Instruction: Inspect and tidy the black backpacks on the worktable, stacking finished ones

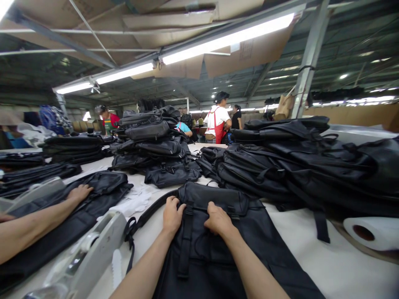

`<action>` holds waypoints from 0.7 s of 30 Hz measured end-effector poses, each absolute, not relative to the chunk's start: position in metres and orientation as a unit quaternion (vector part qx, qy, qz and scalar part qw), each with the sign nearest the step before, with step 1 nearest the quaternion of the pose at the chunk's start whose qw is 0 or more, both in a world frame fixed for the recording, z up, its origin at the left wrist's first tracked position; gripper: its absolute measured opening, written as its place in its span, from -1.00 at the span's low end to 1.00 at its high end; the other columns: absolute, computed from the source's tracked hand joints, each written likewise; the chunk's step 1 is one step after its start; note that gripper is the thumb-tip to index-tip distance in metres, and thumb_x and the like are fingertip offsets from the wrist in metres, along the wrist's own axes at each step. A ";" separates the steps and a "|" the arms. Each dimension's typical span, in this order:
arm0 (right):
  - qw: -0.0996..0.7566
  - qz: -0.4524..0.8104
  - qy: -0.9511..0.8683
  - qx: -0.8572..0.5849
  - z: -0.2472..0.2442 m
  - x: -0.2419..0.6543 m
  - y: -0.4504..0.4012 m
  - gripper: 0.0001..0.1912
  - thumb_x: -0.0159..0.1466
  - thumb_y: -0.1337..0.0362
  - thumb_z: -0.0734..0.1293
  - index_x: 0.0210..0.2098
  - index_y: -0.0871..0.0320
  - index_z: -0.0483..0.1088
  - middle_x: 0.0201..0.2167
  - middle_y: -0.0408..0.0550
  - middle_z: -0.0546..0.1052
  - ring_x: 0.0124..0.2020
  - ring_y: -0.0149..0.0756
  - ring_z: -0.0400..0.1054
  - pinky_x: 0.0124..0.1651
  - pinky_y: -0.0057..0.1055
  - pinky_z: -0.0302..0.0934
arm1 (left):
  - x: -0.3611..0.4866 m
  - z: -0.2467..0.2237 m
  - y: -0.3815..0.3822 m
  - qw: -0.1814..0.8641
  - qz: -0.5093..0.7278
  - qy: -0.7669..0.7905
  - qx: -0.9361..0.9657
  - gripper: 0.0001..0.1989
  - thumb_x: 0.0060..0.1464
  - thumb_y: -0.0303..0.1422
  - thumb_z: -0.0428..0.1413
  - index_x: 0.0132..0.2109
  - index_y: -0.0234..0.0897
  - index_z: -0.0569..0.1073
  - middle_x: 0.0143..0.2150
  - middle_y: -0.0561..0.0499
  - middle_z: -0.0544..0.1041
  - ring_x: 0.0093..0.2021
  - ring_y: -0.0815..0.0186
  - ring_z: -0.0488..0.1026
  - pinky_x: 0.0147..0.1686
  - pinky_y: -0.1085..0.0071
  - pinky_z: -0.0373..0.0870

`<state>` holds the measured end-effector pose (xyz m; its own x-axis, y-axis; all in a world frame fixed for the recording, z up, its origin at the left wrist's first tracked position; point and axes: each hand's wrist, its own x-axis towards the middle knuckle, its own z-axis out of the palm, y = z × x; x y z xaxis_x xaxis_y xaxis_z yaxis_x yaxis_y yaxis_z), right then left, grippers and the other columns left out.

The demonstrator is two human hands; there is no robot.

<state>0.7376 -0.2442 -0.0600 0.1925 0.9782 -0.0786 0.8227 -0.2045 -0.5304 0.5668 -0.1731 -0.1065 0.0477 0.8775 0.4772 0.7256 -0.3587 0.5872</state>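
Note:
A black backpack (215, 253) lies flat on the pale table, its top flap (212, 197) toward the far side. My left hand (173, 214) rests at the flap's left edge beside a hanging strap (185, 245), thumb and fingers apart. Near the middle of the flap's lower edge, my right hand (218, 218) has its fingers curled against the black fabric. Whether those fingertips pinch the fabric is hard to make out.
Black bags are piled at the back centre (152, 141) and right (268, 166). A tape dispenser (93, 253) stands at left, beyond it a co-worker's hand (80, 193) on another bag. A white roll (374, 232) lies at right.

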 end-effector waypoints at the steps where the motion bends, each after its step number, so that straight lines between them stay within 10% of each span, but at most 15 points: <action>1: 0.192 0.234 -0.593 -0.746 -0.060 0.743 -0.242 -0.49 -0.09 0.51 0.35 -0.12 0.20 0.32 -0.27 0.16 0.56 -0.21 -0.03 0.48 -0.23 -0.26 0.29 | 0.567 -0.108 -0.173 0.092 0.411 0.556 0.717 -0.92 0.08 -0.34 0.09 -0.32 -0.25 0.38 -0.01 -0.12 0.37 0.01 0.16 0.39 0.06 0.24 0.33; 7: 0.215 0.386 -0.576 -0.687 -0.044 0.779 -0.244 -0.93 -0.10 0.42 0.28 -0.58 0.18 0.39 -0.81 -0.23 0.26 -0.75 -0.43 0.14 -0.65 -0.50 0.07 | 0.566 -0.112 -0.170 0.099 0.425 0.549 0.713 -0.89 0.09 -0.32 0.07 -0.35 -0.26 0.38 0.04 -0.17 0.36 0.06 0.11 0.37 0.10 0.18 0.31; 13: 0.348 0.373 -0.583 -0.633 -0.020 0.808 -0.256 -0.81 -0.01 0.33 0.15 -0.46 0.13 0.37 -0.69 -0.28 0.26 -0.67 -0.52 0.10 -0.57 -0.58 0.07 | 0.566 -0.114 -0.169 0.098 0.435 0.536 0.717 -0.93 0.09 -0.37 0.06 -0.30 -0.27 0.39 0.01 -0.15 0.40 0.03 0.15 0.39 0.08 0.19 0.33; 21: 0.174 0.180 -0.618 -0.745 -0.014 0.804 -0.257 -0.90 -0.07 0.42 0.31 -0.61 0.15 0.48 -0.53 0.01 0.52 -0.39 -0.17 0.42 -0.34 -0.35 0.22 | 0.566 -0.113 -0.171 0.097 0.447 0.512 0.726 -0.89 0.11 -0.39 0.03 -0.22 -0.25 0.42 -0.03 -0.11 0.46 0.01 0.17 0.39 0.08 0.20 0.31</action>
